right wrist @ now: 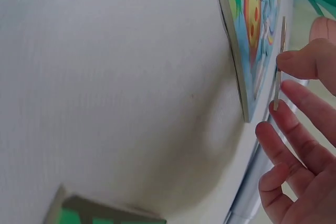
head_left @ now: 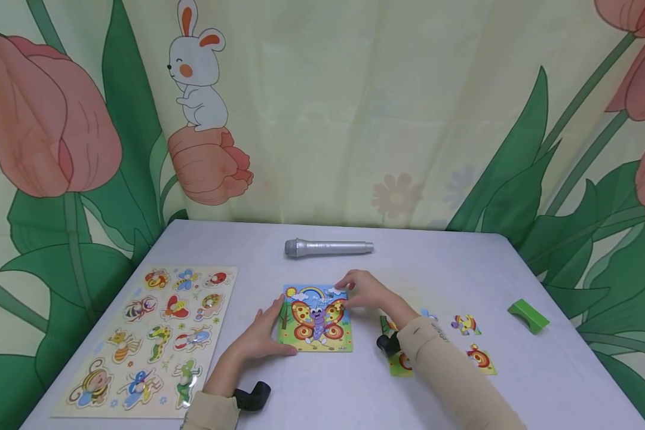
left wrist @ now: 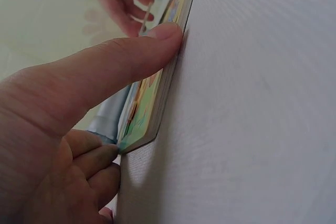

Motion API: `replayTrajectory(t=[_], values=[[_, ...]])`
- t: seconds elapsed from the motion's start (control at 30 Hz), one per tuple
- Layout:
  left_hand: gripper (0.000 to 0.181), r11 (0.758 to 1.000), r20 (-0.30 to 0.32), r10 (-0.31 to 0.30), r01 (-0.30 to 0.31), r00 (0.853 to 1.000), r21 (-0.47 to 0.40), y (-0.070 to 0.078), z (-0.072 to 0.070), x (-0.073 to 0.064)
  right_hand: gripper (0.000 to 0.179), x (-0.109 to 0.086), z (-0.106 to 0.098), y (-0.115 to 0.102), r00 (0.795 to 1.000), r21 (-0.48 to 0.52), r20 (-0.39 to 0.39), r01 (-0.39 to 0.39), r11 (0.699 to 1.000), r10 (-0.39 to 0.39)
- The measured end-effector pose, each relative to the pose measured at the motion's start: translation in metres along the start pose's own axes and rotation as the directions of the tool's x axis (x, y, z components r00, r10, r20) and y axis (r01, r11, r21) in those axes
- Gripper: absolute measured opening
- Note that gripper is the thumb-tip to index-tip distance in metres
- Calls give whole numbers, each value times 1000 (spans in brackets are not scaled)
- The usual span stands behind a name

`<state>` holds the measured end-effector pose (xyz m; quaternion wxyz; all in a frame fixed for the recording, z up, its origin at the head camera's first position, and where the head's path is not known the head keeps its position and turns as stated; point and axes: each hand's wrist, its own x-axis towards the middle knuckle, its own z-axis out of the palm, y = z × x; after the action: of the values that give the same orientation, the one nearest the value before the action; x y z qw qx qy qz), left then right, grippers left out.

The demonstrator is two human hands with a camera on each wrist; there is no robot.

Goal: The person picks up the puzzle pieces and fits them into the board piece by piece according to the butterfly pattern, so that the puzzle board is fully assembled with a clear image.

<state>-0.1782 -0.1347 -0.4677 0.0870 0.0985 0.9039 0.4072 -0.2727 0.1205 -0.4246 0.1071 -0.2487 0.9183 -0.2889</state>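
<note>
A small butterfly puzzle board lies on the table in front of me. My left hand holds its near left corner, thumb along the near edge and fingers at the left side. In the left wrist view the thumb presses against the board's rim. Over the upper right part of the board, my right hand pinches a thin puzzle piece between thumb and fingers. The piece appears edge-on in both wrist views, so its printed face is hidden.
Loose puzzle pieces lie right of the board, some partly covered by the right forearm. A green block sits farther right. Beyond the board lies a silver microphone. A large insect peg board covers the table's left side.
</note>
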Motion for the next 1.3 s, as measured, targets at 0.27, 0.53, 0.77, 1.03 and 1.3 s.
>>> replayTrajectory(t=[0.27,0.53,0.77,1.03,1.3], values=[[115,1000,6,-9,8,1000,3,0,1,3,36,7,4,-4,997,-30,5,-71,997,72],[115,1000,6,2,-2,1000,7,1,1,3,33,8,4,-5,997,-68,7,-73,995,74],[115,1000,3,3,-3,1000,6,-2,2,3,33,10,5,-8,998,-129,37,-39,991,44],[114,1000,-4,13,-13,1000,24,-2,0,3,33,12,7,-11,998,-194,43,-36,980,45],[115,1000,-5,1,0,1000,21,-2,1,1,32,11,9,-13,997,-201,53,-36,979,47]])
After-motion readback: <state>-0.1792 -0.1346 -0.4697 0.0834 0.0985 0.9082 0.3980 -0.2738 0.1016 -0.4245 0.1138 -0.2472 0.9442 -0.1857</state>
